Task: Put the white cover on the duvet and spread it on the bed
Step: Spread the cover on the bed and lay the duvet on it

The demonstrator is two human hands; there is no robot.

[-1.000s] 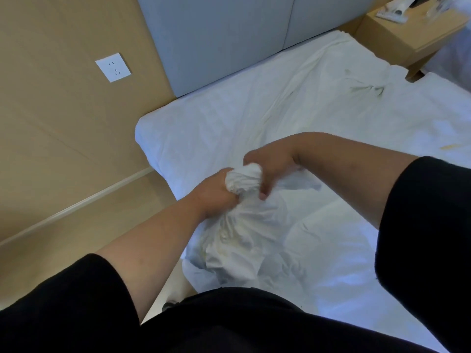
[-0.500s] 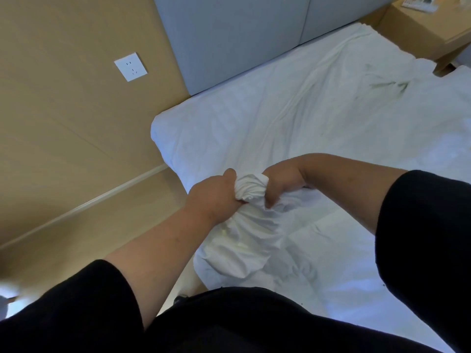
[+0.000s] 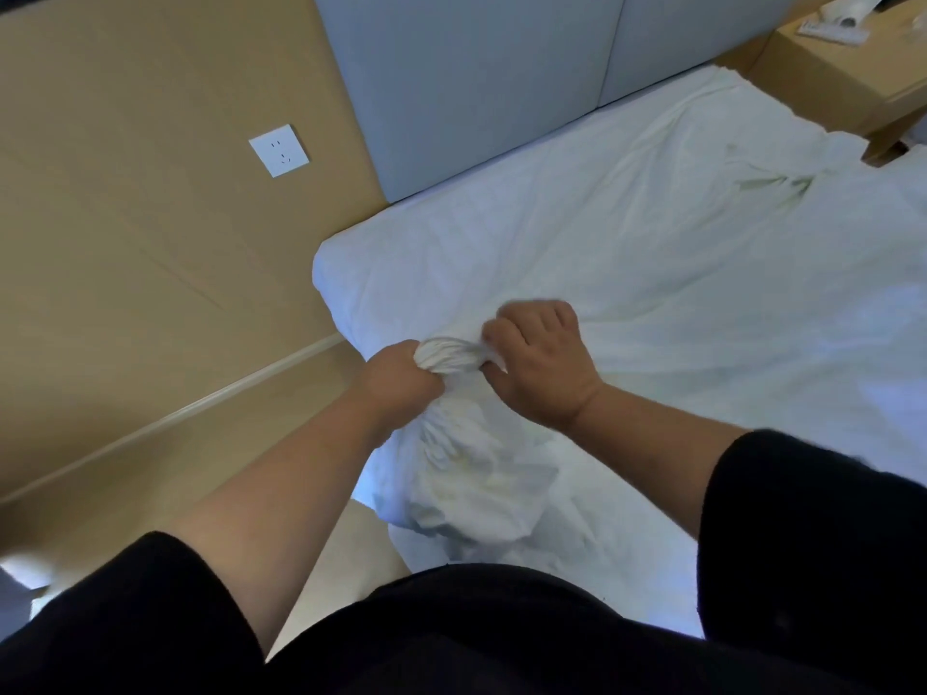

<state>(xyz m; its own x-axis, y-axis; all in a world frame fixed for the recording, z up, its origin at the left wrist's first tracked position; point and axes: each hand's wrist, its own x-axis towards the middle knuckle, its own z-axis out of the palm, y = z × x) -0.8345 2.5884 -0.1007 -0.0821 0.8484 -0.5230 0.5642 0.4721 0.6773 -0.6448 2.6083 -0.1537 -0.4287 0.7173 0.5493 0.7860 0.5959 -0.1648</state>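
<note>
Nearest the camera, a black top [image 3: 451,634] fills the lower frame, its sleeves ending above bare forearms; just beyond it a crumpled mass of the white cover [image 3: 481,489] hangs off the near edge of the bed [image 3: 702,303], gathered into a twisted neck that rises between the two hands; the left hand [image 3: 401,376] has its fingers clamped round the bunched end of that neck, probably to keep the corner from slipping while the fabric is worked; the right hand [image 3: 539,363] lies just right of it, fingers curled and pinching the same bunch from the far side, so the pair seem to be seating or shaking a duvet corner into the cover, though whether the duvet is inside cannot be told; beyond the hands the rest of the white fabric lies spread and wrinkled across the mattress, not yet smoothed; farther off, a grey headboard [image 3: 476,82] stands at the bed's far end; on the tan wall to the left sits a white socket [image 3: 279,150], bearing no legible marking; at far right a wooden nightstand [image 3: 842,67] carries a pale object too blurred to name; no brand or writing can be read anywhere.
</note>
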